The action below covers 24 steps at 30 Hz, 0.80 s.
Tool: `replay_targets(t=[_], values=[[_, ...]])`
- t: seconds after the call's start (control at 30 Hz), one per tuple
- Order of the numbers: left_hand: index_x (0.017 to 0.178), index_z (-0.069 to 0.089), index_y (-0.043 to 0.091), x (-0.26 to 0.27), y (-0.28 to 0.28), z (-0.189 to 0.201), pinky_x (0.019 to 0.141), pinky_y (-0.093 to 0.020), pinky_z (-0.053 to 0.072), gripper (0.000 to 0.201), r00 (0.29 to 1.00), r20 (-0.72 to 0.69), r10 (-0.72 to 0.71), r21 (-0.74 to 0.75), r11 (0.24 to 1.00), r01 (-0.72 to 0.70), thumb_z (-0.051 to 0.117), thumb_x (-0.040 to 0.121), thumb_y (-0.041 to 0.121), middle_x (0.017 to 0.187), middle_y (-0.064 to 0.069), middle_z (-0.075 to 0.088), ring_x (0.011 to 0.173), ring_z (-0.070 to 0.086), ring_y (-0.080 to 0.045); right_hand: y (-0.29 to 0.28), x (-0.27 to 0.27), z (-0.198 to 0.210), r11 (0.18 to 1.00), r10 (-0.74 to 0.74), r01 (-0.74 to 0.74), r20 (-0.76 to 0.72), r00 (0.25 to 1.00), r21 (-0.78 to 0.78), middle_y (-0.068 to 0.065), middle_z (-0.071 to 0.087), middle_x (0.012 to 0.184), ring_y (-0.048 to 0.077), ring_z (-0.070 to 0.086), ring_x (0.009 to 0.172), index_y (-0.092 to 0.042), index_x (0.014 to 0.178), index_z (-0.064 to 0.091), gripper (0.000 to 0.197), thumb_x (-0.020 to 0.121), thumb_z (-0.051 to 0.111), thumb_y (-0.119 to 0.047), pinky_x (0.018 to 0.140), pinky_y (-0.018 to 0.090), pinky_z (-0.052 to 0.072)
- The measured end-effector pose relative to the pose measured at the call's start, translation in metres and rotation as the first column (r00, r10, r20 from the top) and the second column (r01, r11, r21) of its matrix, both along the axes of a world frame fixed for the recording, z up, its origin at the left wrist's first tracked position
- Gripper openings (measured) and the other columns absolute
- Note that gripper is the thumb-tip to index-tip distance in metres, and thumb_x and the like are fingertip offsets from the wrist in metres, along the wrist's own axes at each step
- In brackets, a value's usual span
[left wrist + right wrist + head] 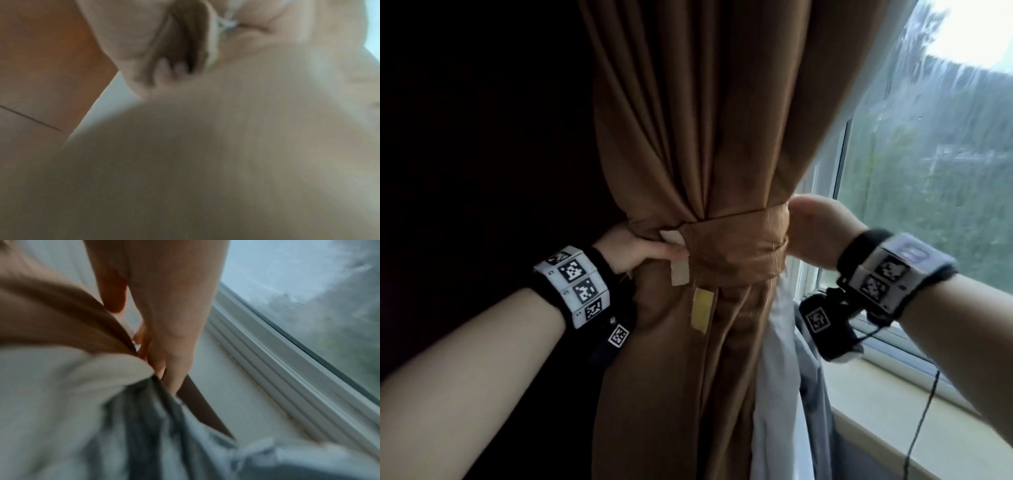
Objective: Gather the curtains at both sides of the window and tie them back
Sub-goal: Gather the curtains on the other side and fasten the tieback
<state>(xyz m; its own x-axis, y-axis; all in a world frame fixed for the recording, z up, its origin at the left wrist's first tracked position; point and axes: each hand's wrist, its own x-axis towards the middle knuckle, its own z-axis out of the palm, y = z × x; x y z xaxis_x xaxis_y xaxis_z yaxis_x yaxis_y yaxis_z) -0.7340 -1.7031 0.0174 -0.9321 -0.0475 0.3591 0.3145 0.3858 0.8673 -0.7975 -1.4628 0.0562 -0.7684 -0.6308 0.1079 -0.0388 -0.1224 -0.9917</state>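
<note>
A brown curtain (705, 120) hangs gathered into one bundle beside the window. A matching brown tieback (736, 246) is wrapped round its waist. My left hand (640, 250) grips the bundle from the left, with the thumb lying along the tieback's end by a white tab (679, 272). A yellow tab (702, 310) hangs below that. In the blurred left wrist view, curled fingertips (170, 71) dig into pale fabric. My right hand (815, 233) holds the tieback's right side. Its fingers (164, 353) reach behind the brown cloth (51, 313), and their tips are hidden.
A white sheer lining (774, 394) hangs under the brown curtain. The window sill (893, 411) and window frame (267, 369) run to the right, with rainy glass (928, 171) above. A thin black cable (924, 411) dangles from my right wrist. To the left is a dark wall (482, 137).
</note>
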Motion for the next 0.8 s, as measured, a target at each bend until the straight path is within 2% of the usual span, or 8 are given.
replay_targets(t=[0.07, 0.13, 0.2, 0.27, 0.37, 0.6, 0.73, 0.8], values=[[0.092, 0.072, 0.020, -0.001, 0.004, -0.002, 0.086, -0.025, 0.050, 0.042, 1.000, -0.007, 0.031, 0.022, 0.999, -0.031, 0.087, 0.052, 0.019, 0.096, 0.010, 0.073, 0.094, 0.067, -0.007, 0.006, 0.005, -0.013, 0.981, 0.054, -0.044, 0.047, 0.997, -0.191, 0.003, 0.058, 0.072, 0.019, 0.055, 0.060, -0.022, 0.106, 0.051, 0.060, 0.049, 0.068, -0.013, 0.063, 0.033, 0.043], [0.097, 0.072, 0.019, -0.002, 0.009, 0.000, 0.092, -0.028, 0.049, 0.051, 0.997, 0.025, 0.076, 0.037, 0.996, -0.076, 0.088, 0.049, 0.026, 0.103, 0.006, 0.072, 0.100, 0.066, -0.010, -0.001, 0.020, -0.022, 0.979, -0.201, 0.182, -0.295, 0.934, -0.089, 0.000, 0.059, 0.102, 0.014, 0.062, 0.091, -0.028, 0.123, 0.039, 0.071, 0.058, 0.065, -0.014, 0.079, 0.034, 0.050], [0.094, 0.070, 0.022, 0.002, 0.014, 0.001, 0.092, -0.026, 0.048, 0.041, 0.991, 0.039, 0.125, 0.009, 0.992, -0.125, 0.086, 0.057, 0.022, 0.104, 0.006, 0.070, 0.100, 0.064, -0.009, -0.013, 0.041, -0.029, 0.781, -0.449, 0.621, -0.752, 0.483, -0.068, 0.007, 0.037, 0.131, 0.021, 0.038, 0.126, -0.022, 0.135, 0.025, 0.093, 0.060, 0.079, -0.028, 0.107, 0.036, 0.036], [0.092, 0.069, 0.023, 0.007, 0.014, 0.001, 0.092, -0.027, 0.049, 0.038, 0.984, 0.044, 0.170, 0.007, 0.985, -0.171, 0.086, 0.058, 0.024, 0.104, 0.006, 0.069, 0.100, 0.064, -0.010, -0.023, 0.063, -0.034, 0.624, -0.403, 0.723, -0.915, -0.027, -0.297, 0.016, 0.038, 0.128, 0.030, 0.035, 0.121, -0.021, 0.129, 0.027, 0.082, 0.064, 0.076, -0.034, 0.103, 0.043, 0.032], [0.085, 0.067, 0.023, 0.015, 0.013, -0.001, 0.087, -0.027, 0.050, 0.030, 0.978, 0.036, 0.204, -0.004, 0.979, -0.204, 0.085, 0.061, 0.023, 0.097, 0.004, 0.069, 0.097, 0.063, -0.011, -0.036, 0.070, -0.022, 0.747, -0.040, 0.609, -0.932, -0.360, -0.267, 0.007, 0.060, 0.107, 0.029, 0.053, 0.100, -0.023, 0.112, 0.053, 0.038, 0.075, 0.058, -0.032, 0.086, 0.037, 0.040], [0.109, 0.066, 0.018, 0.032, -0.003, 0.000, 0.099, -0.032, 0.047, 0.050, 0.986, 0.019, 0.167, -0.141, 0.976, -0.163, 0.083, 0.064, 0.030, 0.112, 0.003, 0.067, 0.108, 0.060, -0.011, -0.069, 0.081, 0.008, 0.463, 0.678, 0.881, -0.678, -0.283, 0.096, -0.006, 0.064, 0.083, 0.019, 0.052, 0.085, -0.028, 0.073, 0.069, 0.027, 0.065, 0.045, -0.040, 0.075, 0.031, 0.024], [0.103, 0.063, 0.025, 0.036, -0.004, -0.003, 0.086, -0.008, 0.045, 0.037, 0.993, -0.018, 0.115, -0.221, 0.968, -0.116, 0.079, 0.070, 0.028, 0.101, 0.013, 0.065, 0.098, 0.059, -0.001, -0.074, 0.078, 0.012, 0.558, 0.710, 0.826, -0.563, -0.424, 0.081, -0.006, 0.057, 0.124, 0.019, 0.031, 0.113, -0.034, 0.077, 0.069, 0.011, 0.066, 0.070, -0.035, 0.093, 0.033, 0.025], [0.104, 0.063, 0.024, 0.038, -0.001, -0.003, 0.090, -0.013, 0.046, 0.034, 0.994, -0.026, 0.109, -0.281, 0.953, -0.112, 0.076, 0.073, 0.032, 0.103, 0.012, 0.066, 0.102, 0.059, -0.004, -0.079, 0.077, 0.024, 0.535, 0.803, 0.829, -0.403, -0.439, 0.163, -0.011, 0.009, 0.155, 0.020, 0.001, 0.138, -0.042, 0.104, 0.060, 0.022, 0.083, 0.058, -0.034, 0.112, 0.038, 0.012]])
